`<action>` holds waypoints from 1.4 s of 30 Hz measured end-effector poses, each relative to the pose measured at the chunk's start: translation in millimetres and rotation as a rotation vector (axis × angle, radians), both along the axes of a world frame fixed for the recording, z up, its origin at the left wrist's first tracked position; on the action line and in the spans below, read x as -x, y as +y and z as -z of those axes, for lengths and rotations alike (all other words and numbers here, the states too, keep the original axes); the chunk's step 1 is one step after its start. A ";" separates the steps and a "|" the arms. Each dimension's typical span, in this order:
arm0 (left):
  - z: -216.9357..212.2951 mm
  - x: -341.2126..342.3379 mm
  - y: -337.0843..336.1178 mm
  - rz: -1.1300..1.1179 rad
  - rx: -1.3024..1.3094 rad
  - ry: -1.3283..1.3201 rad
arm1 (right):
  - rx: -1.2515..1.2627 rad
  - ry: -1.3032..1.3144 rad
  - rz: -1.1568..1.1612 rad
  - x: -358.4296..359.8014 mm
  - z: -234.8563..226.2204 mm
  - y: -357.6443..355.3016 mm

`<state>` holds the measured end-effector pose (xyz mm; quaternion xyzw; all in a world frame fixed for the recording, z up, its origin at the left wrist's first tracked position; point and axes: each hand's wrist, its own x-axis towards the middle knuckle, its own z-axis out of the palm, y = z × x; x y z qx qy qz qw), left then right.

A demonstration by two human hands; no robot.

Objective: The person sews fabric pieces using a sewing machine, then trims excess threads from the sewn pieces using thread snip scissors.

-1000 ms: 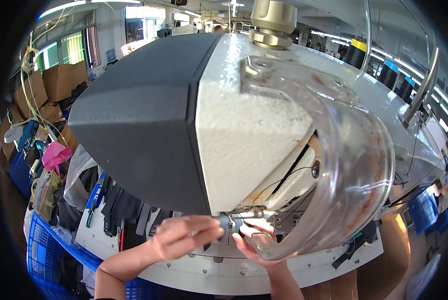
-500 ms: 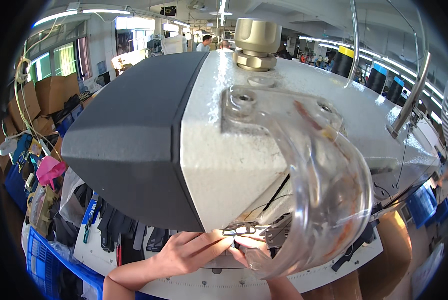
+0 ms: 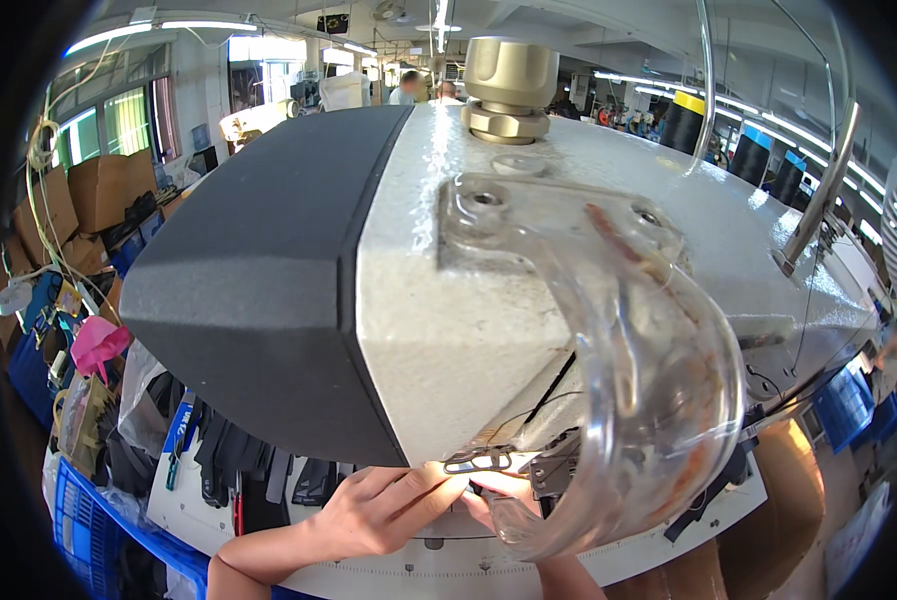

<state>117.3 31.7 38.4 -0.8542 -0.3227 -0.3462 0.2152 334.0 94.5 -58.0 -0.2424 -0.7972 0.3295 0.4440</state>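
Head: left hand (image 3: 380,508) beside right hand (image 3: 509,485) under sewing machine (image 3: 458,310); can't tell either grip.

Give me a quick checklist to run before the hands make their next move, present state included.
1. Left hand in view: ok, below the machine head.
2. Right hand fully visible: not ok, partly behind the clear guard.
3. Fingertips clear of the metal parts: cannot tell.
4. Held item visible: cannot tell, hands hide that spot.
5. Red-handled tool away from both hands: ok, off left.
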 end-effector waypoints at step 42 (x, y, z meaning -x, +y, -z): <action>-24.5 7.0 -6.0 -0.055 0.048 0.082 | 0.175 0.155 0.081 15.5 -27.4 -17.9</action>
